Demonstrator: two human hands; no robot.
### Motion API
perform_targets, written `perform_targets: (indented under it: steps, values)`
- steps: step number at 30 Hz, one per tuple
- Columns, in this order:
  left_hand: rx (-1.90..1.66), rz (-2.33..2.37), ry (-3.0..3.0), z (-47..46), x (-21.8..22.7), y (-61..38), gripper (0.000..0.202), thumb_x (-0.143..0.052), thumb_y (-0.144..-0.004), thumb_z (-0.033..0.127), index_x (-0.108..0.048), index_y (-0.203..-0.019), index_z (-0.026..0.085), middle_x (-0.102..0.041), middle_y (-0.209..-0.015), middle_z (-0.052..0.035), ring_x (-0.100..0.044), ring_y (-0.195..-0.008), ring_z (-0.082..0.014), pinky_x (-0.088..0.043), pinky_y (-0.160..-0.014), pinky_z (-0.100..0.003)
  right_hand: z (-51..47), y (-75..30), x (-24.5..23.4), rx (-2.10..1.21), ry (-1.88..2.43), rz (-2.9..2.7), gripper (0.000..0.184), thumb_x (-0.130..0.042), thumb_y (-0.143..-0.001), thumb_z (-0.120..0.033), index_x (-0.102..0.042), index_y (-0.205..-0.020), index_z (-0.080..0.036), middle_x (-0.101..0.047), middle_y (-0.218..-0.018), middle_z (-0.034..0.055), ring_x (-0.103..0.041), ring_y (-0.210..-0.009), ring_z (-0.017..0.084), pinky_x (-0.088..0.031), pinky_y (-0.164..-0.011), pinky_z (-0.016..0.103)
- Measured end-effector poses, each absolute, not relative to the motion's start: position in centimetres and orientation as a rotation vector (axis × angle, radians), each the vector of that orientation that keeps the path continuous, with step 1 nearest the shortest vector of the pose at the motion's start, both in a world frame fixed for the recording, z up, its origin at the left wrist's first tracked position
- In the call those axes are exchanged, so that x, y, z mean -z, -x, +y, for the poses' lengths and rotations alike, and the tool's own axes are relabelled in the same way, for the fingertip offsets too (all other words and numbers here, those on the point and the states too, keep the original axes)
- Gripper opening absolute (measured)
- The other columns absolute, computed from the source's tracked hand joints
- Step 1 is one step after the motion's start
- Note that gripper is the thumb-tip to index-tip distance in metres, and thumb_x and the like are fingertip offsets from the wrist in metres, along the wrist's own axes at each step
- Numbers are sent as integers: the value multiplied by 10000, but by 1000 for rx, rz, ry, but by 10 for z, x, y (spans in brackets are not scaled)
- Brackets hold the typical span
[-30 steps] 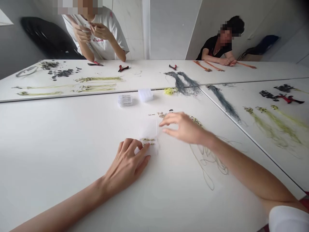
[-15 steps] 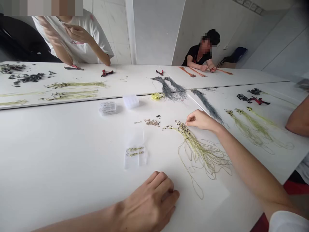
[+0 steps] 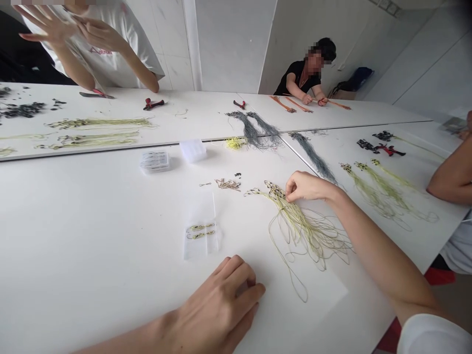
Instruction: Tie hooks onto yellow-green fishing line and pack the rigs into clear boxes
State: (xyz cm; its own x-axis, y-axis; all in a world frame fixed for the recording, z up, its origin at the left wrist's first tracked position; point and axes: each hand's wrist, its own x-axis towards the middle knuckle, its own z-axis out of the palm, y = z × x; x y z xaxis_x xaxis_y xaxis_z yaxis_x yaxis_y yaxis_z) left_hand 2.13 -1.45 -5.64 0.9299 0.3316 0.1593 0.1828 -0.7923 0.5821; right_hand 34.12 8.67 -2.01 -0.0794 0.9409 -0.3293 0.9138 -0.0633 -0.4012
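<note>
My right hand reaches over a bundle of yellow-green fishing lines with dark hooks at their upper end. Its thumb and fingers are pinched together at the hooks, closed on one of the hooked lines; the exact piece is too small to make out. My left hand rests palm down on the table, fingers loosely curled in, with nothing visible in them. Above it lies an open clear plastic box holding two hooked yellow-green rigs. Small metal clips and black bits lie between box and bundle.
Behind are a filled clear box, another clear box, yellow pieces and grey line bundles. Red-handled pliers lie across the table seam. Two people work opposite; another person's arm rests at right.
My right fingers have moved slightly down, deeper onto the hook end of the bundle. The view has shifted a little. The person at far left has spread one hand. My left hand stays resting.
</note>
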Motion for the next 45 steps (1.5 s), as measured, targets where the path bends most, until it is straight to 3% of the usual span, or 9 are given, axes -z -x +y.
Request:
perform_targets:
  steps: [15, 28, 34, 39, 45]
  values:
    - [-359, 376, -2502, -16, 57, -21, 277, -412, -884, 59, -593, -1065, 163, -519, -945, -99, -445, -853, -220, -451, -744, -360, 85, -359, 9, -1036, 1915, -2124, 146, -655, -654, -265, -725, -728, -160, -691, -716, 26, -607, -715, 192, -442, -641, 268]
    - [-389, 382, -2517, -16, 55, -22, 280, -422, -885, 68, -601, -1074, 171, -528, -936, -93, -470, -845, -215, -460, -745, -349, 77, -323, 13, -1025, 1817, -2339, 102, -658, -607, -190, -716, -690, -189, -660, -636, -2, -594, -629, 166, -417, -553, 244]
    - [-421, 380, -2520, -16, 56, -21, 269, -437, -877, 63, -600, -1059, 174, -532, -925, -86, -481, -835, -209, -460, -737, -338, 77, -326, 10, -1070, 1767, -2386, 79, -644, -655, -212, -704, -694, -180, -665, -666, 2, -577, -643, 157, -409, -576, 246]
    - [-395, 372, -2517, -15, 56, -21, 265, -431, -880, 68, -602, -1055, 170, -531, -930, -90, -469, -835, -210, -457, -754, -348, 77, -331, 6, -1206, 1668, -2266, 125, -637, -714, -256, -693, -776, -163, -691, -761, 24, -600, -712, 162, -452, -658, 261]
    - [-409, 384, -2519, -15, 56, -21, 249, -440, -877, 68, -596, -1038, 176, -529, -927, -84, -476, -829, -207, -456, -749, -341, 77, -331, 2, -1348, 1633, -2119, 158, -694, -685, -234, -705, -810, -138, -691, -739, 37, -612, -705, 159, -475, -651, 261]
